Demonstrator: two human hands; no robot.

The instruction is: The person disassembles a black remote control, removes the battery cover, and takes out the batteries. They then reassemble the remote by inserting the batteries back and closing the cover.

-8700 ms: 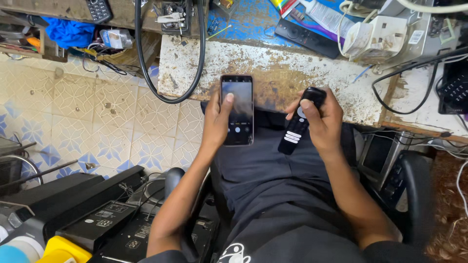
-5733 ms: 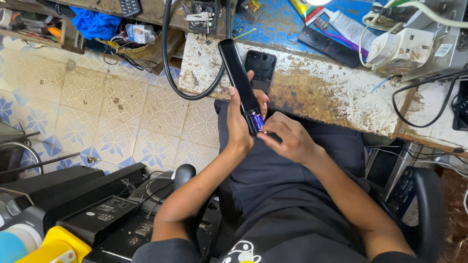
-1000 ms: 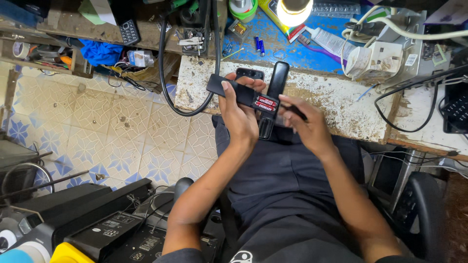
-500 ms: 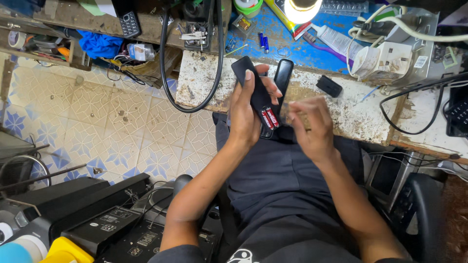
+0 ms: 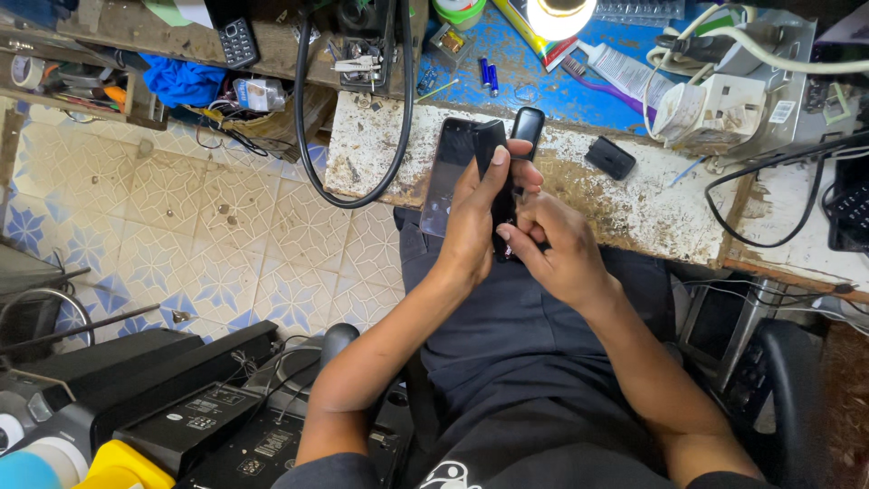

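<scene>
Head view: I see my left hand (image 5: 471, 231) at frame centre, fingers clamped round a slim black device (image 5: 503, 195) held upright. My right hand (image 5: 554, 244), just beside it, has fingers pinched on the device's lower part. Behind them a dark phone (image 5: 445, 172) lies at the edge of the worn white surface (image 5: 634, 199); a small black block (image 5: 609, 157) sits to the upper right.

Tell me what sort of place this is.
Most likely a small phone or electronics repair workshop: a worn workbench strewn with cables and a power strip, a smartphone lying on it, and stacked electronic units on the tiled floor.
</scene>
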